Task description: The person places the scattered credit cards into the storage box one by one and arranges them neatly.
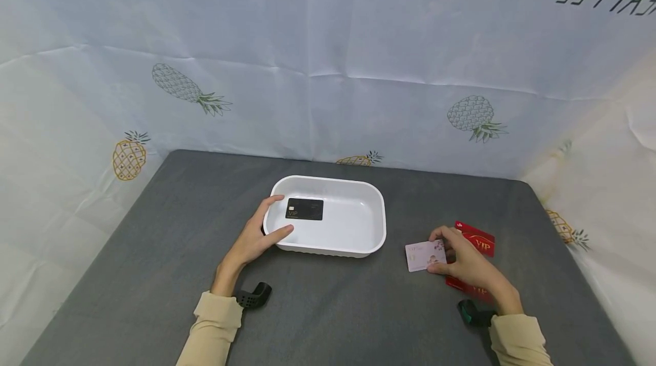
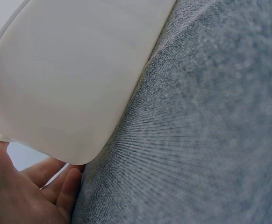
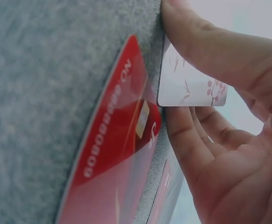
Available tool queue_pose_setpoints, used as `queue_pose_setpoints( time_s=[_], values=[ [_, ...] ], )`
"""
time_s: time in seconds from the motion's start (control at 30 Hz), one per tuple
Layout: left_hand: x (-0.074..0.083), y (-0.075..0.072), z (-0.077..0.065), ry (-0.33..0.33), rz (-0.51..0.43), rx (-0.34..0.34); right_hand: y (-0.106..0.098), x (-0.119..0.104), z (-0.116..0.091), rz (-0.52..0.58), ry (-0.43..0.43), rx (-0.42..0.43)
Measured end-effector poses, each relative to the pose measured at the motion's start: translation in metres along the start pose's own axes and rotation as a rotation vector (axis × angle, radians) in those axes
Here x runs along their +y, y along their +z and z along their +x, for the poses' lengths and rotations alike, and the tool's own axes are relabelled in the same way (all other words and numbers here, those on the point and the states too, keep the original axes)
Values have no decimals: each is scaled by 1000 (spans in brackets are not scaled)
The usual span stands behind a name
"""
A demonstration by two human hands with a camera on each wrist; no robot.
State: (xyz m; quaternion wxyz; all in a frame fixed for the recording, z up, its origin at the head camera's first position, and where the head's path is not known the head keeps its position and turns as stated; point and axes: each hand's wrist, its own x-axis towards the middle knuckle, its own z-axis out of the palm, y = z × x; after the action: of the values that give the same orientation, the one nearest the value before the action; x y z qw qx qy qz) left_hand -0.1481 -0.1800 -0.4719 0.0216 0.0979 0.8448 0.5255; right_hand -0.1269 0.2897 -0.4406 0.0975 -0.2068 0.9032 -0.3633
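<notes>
A white plastic tray (image 1: pixel 353 223) stands on the table, and a black VIP card (image 1: pixel 307 210) lies flat in its left part. My left hand (image 1: pixel 255 239) grips the tray's left end, thumb and forefinger over the rim. Other fingers (image 2: pixel 68 189) show against the tray's outer wall (image 2: pixel 66 79) in the left wrist view. To the right of the tray, my right hand (image 1: pixel 466 260) pinches a pale pink card (image 1: pixel 421 255) with a flower print (image 3: pixel 215 91). Two red VIP cards, one farther back (image 1: pixel 484 241) and one nearer (image 1: pixel 461 286), lie partly hidden by that hand.
A grey cloth covers the table (image 1: pixel 348 309). Behind it and at both sides hangs a pale curtain (image 1: pixel 328 110) printed with pineapples. Black straps sit on the left wrist (image 1: pixel 254 296) and the right wrist (image 1: pixel 476 315).
</notes>
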Motion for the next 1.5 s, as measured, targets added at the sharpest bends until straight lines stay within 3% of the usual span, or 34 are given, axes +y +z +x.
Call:
queue_pose_setpoints(
  time_s=[0.13,0.67,0.8,1.2,1.5],
  values=[
    [1,0,0,3,3,0,-1,-1,0,32,18,-23],
    [0,0,1,-3,-11,3,-4,-5,1,-26,46,-77],
    [-1,0,1,-4,-6,2,-3,-6,1,-71,60,-53],
    [-1,0,1,10,-18,6,-3,-13,10,-63,54,107],
    [0,1,1,-1,-25,4,-2,-32,26,-88,66,155]
  ],
)
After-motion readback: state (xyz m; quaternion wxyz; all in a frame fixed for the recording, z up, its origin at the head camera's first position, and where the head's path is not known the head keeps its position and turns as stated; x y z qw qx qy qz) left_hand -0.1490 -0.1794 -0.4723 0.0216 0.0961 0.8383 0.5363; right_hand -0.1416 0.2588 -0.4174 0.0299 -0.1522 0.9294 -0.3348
